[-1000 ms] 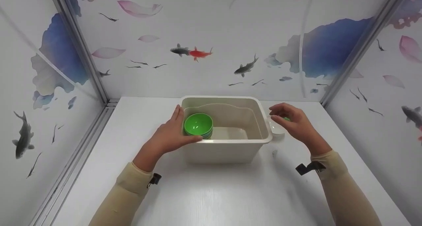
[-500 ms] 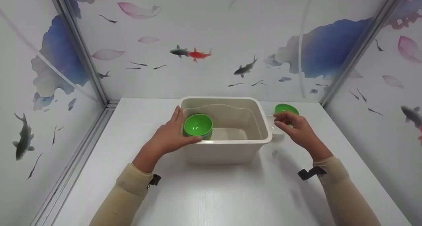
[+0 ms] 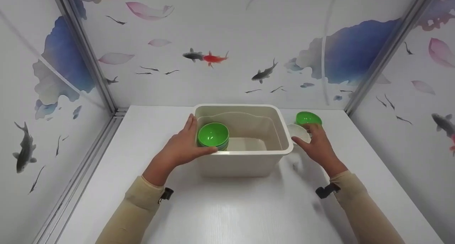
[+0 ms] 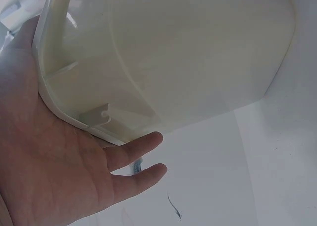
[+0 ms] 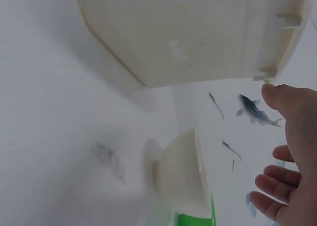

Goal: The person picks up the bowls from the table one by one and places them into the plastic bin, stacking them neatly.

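Observation:
My left hand (image 3: 181,146) rests on the front left corner of a cream plastic bin (image 3: 240,164), its thumb along the near rim. In the left wrist view its fingers (image 4: 141,181) reach out straight past the bin's outer wall. Inside the bin, at the left, stands a stack of bowls with a green bowl (image 3: 213,134) on top. My right hand (image 3: 317,146) hovers at a white bowl (image 3: 298,131) right of the bin, thumb and fingers apart. The right wrist view shows a gap between this hand and the white bowl (image 5: 181,179). Behind sits another green bowl (image 3: 308,118).
A white table (image 3: 220,208) carries everything, with printed wall panels (image 3: 227,30) at the back and sides. Metal frame posts (image 3: 85,52) stand at the corners. A small greyish patch (image 3: 295,165) shows on the table right of the bin.
My right hand has come back from over the far green bowl, uncovering it, and its thumb and fingers have spread around the white bowl. The left hand and bin have stayed put.

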Available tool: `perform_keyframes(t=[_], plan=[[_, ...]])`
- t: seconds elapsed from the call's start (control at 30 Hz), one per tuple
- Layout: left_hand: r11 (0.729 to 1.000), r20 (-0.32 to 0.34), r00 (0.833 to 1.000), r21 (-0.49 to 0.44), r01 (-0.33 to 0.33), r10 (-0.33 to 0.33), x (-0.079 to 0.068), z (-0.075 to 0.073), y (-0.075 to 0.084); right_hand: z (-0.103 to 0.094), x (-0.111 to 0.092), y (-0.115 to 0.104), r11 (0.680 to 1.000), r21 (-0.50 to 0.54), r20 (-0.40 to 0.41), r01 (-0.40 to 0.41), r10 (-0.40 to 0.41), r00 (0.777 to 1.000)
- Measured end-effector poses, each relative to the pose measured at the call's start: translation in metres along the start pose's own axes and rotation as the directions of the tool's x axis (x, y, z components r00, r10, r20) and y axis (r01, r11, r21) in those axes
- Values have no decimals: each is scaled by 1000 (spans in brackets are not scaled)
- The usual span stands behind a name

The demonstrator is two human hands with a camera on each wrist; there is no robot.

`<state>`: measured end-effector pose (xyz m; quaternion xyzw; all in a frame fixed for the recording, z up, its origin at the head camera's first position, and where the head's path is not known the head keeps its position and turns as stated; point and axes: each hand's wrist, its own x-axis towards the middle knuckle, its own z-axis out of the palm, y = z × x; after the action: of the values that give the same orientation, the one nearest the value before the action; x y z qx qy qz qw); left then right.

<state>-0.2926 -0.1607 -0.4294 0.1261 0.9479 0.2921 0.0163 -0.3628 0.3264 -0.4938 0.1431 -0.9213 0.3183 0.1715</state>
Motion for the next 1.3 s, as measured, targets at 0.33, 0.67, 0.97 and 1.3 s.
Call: perform_keyframes(t=[0.33, 0.67, 0.97, 1.3], plan=[[1000, 3, 1000, -2, 18, -18, 2, 1, 0, 22, -2, 31, 961, -138, 57, -239, 248, 967], [1000, 1, 1000, 5, 16, -16, 2, 2, -1, 35, 3, 49, 936, -102, 90, -337, 346, 934], [1000, 1, 1000, 9, 14, -14, 2, 1, -2, 42, 8, 53, 926, -35, 89, -375, 377, 922], [1000, 16, 1000, 1, 20, -20, 0, -2, 3, 48, 9, 50, 921, 56, 69, -386, 383, 921]])
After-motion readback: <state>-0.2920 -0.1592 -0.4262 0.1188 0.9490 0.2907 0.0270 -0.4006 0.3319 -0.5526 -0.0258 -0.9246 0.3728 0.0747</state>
